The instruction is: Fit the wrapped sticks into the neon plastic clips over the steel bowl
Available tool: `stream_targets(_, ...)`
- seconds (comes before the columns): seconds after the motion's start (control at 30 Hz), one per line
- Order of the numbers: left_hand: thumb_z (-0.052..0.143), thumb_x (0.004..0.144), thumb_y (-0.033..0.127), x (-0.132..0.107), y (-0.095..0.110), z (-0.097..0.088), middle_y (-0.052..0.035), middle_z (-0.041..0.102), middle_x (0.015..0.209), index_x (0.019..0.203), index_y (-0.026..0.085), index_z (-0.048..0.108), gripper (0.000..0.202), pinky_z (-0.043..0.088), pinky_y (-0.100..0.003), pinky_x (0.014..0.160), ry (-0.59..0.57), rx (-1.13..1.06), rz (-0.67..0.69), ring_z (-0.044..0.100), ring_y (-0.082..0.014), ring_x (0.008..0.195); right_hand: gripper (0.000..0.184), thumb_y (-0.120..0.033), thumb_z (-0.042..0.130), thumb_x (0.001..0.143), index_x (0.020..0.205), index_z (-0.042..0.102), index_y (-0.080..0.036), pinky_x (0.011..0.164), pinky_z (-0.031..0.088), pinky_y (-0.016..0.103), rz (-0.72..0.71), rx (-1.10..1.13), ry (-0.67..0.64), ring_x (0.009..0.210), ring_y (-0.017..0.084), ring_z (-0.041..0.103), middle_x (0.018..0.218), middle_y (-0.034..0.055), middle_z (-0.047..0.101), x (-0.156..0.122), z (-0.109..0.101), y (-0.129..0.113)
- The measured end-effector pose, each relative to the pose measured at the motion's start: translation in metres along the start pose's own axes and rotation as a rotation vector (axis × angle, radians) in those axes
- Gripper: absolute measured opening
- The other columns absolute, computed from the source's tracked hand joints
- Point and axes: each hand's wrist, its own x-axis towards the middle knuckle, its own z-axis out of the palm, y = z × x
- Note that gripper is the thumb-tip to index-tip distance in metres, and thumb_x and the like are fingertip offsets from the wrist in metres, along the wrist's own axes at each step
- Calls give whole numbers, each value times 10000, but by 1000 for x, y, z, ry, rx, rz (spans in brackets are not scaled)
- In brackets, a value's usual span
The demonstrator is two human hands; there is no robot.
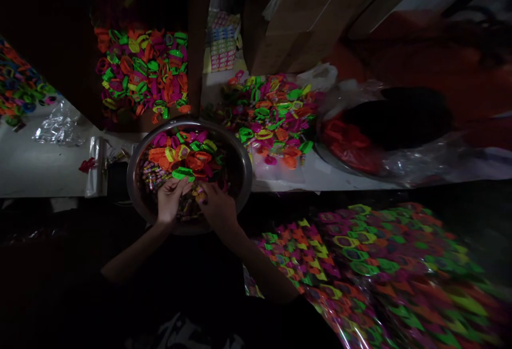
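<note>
A round metal bowl (244, 165) sits at the table's near edge, filled with neon pink, orange and green plastic pieces (188, 157). Both my hands are inside its near side. My left hand (170, 199) has its fingers curled around a small piece that I cannot make out. My right hand (218, 207) is closed in a pinch beside it, fingertips almost touching the left hand's; what it holds is too small and dark to name.
Loose heaps of the same neon pieces lie behind the bowl (272, 114) and in a box at the back left (142, 74). Packed sheets of pieces in clear plastic (380, 263) spread at the lower right. A bag with red pieces (352, 146) and cardboard boxes (304, 18) stand beyond.
</note>
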Motion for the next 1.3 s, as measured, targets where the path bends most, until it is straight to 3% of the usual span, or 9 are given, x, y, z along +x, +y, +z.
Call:
stream_targets(0.1, 759, 625, 391, -8, 17, 8, 60, 481, 524, 576, 151, 534, 333, 430, -204, 593, 27, 116, 127, 504, -76, 544, 279, -187, 486, 845, 1095, 609, -196, 675, 504, 243, -57, 26, -61, 907, 183, 646, 1096, 96, 645, -2, 12, -1)
stream_targets(0.17, 758, 628, 374, -12, 30, 12, 71, 406, 516, 528, 154, 463, 382, 372, -186, 549, 56, 196, 226, 417, -52, 514, 300, -180, 515, 815, 1102, 602, -187, 665, 514, 248, -44, 70, -31, 892, 186, 653, 1072, 94, 656, -3, 17, 3)
stream_targets(0.27, 757, 623, 387, -13, 41, 13, 77, 341, 517, 503, 160, 393, 445, 309, -186, 515, 93, 270, 305, 328, -44, 503, 377, -179, 537, 775, 1150, 571, -181, 708, 530, 270, -30, 192, 197, 899, 193, 659, 1058, 79, 671, -3, 16, 15)
stream_targets(0.4, 723, 663, 398, -14, 39, 13, 69, 328, 524, 504, 161, 395, 435, 292, -195, 527, 54, 323, 329, 313, -56, 524, 336, -204, 498, 798, 1125, 570, -184, 740, 540, 269, -116, 332, 536, 890, 177, 670, 1038, 69, 687, -3, 9, 24)
stream_targets(0.53, 723, 651, 441, -19, 36, 19, 63, 355, 527, 523, 166, 427, 424, 301, -201, 526, 15, 296, 311, 320, -65, 527, 342, -221, 502, 801, 1136, 566, -201, 745, 550, 266, -187, 377, 626, 894, 172, 676, 1026, 59, 693, -4, 6, 21)
stream_targets(0.73, 724, 652, 433, -21, 36, 19, 63, 336, 529, 514, 168, 399, 442, 303, -200, 525, 9, 292, 322, 312, -66, 529, 330, -207, 510, 809, 1130, 584, -207, 758, 547, 252, -194, 335, 596, 917, 165, 671, 1039, 57, 691, -6, 1, 19)
stream_targets(1.03, 733, 636, 433, -22, 30, 20, 67, 309, 523, 510, 169, 389, 452, 297, -198, 515, 48, 257, 275, 288, -61, 521, 407, -200, 543, 773, 1175, 602, -215, 663, 515, 240, -74, 102, 315, 861, 179, 647, 1048, 61, 662, -5, -20, 14)
stream_targets(1.3, 740, 647, 426, -20, 15, 21, 73, 354, 532, 543, 164, 465, 394, 412, -201, 599, -3, 125, 197, 393, -61, 529, 335, -181, 534, 800, 1119, 624, -225, 705, 479, 232, -65, 23, 287, 924, 186, 605, 1013, 75, 636, 3, -21, 19)
